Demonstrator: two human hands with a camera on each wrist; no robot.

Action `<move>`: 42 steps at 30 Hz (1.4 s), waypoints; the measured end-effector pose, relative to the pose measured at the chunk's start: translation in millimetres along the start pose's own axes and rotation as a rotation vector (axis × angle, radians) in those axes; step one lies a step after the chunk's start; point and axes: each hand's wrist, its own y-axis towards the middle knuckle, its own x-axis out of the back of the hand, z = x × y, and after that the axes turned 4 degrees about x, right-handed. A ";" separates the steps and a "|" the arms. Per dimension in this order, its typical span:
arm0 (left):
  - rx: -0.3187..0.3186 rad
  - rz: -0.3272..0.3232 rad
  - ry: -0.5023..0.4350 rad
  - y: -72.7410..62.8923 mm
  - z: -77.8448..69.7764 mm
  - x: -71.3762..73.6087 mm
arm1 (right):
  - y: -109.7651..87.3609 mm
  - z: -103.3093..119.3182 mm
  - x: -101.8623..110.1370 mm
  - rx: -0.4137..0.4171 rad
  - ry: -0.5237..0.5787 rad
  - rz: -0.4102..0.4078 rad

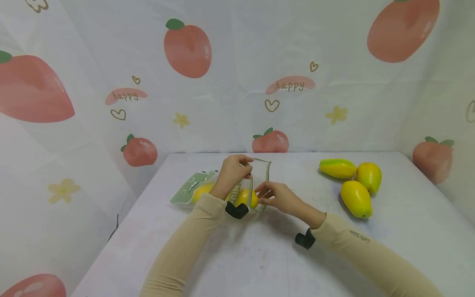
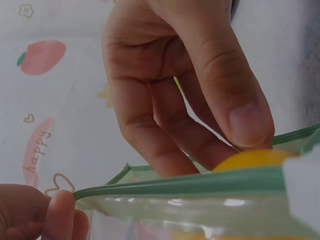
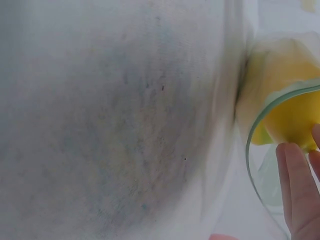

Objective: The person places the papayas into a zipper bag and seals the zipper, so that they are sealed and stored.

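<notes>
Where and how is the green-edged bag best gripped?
Probably at the upper end of its green rim, pinched from above, where the left hand holds it. The bag lies with its mouth facing right and yellow fruit inside, so raising that thin edge should hold the opening spread, leaving the right side to the right hand.

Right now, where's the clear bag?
Head view: bag lies on the table mostly left of centre, left of three loose yellow fruits, the left hand holding it.

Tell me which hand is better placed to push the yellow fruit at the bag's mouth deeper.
Probably the right hand: its fingers are at that yellow fruit, while the left hand pinches the bag by its green rim.
</notes>
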 end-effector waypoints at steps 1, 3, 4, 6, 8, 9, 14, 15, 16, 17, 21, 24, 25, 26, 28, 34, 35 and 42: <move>0.000 0.000 0.000 0.0 0.1 0.0 | 0.3 -0.5 -0.7 0.004 -0.006 0.005; -0.002 0.003 0.000 -0.2 0.2 -0.1 | 0.8 -1.5 -1.8 0.012 -0.018 0.011; -0.003 0.002 0.000 -0.4 0.2 0.0 | 0.9 -1.9 -2.1 0.019 -0.022 0.015; -0.007 -0.001 0.000 -0.2 0.8 -0.1 | 0.9 -2.5 -2.6 0.023 -0.026 0.028; -0.008 -0.006 0.000 -0.1 1.6 -0.1 | 0.5 -3.1 -2.6 0.026 -0.034 0.044; -0.010 -0.010 0.000 0.0 1.9 -0.1 | 0.3 -3.4 -2.4 0.023 -0.036 0.053; -0.019 -0.012 -0.002 -0.1 2.3 -0.1 | -2.6 -7.0 -0.8 -0.009 -0.066 0.070; -0.019 -0.009 -0.008 -0.3 2.1 -0.2 | -3.6 -8.0 0.0 -0.015 -0.072 0.069; -0.019 -0.007 -0.014 -0.7 1.9 -0.2 | -4.7 -8.7 1.0 -0.017 -0.078 0.067; -0.018 -0.005 -0.017 -1.0 1.9 -0.2 | -6.0 -9.0 2.3 -0.019 -0.079 0.063; -0.017 -0.009 -0.029 -1.5 2.9 -0.5 | -11.8 -9.1 10.3 -0.001 -0.069 0.043; -0.018 -0.015 -0.026 -1.6 3.0 -0.6 | -16.0 -8.7 18.2 0.002 -0.061 0.023; -0.018 -0.015 -0.027 -1.7 2.7 -0.5 | -17.1 -8.8 20.8 -0.004 -0.061 0.013; -0.018 -0.014 -0.027 -1.9 2.3 -0.4 | -18.4 -8.4 23.3 -0.018 -0.064 0.002; -0.014 -0.012 -0.032 -2.3 1.7 -0.1 | -20.9 -7.5 28.3 -0.035 -0.068 -0.016; -0.005 -0.002 -0.035 -2.8 1.6 0.3 | -30.2 -2.6 43.6 -0.063 -0.038 -0.074; -0.005 -0.002 -0.034 -2.8 1.8 0.3 | -31.6 -1.9 46.3 -0.065 -0.035 -0.084; 0.000 -0.003 -0.035 -3.3 1.2 0.9 | -41.9 3.7 65.2 -0.049 -0.033 -0.162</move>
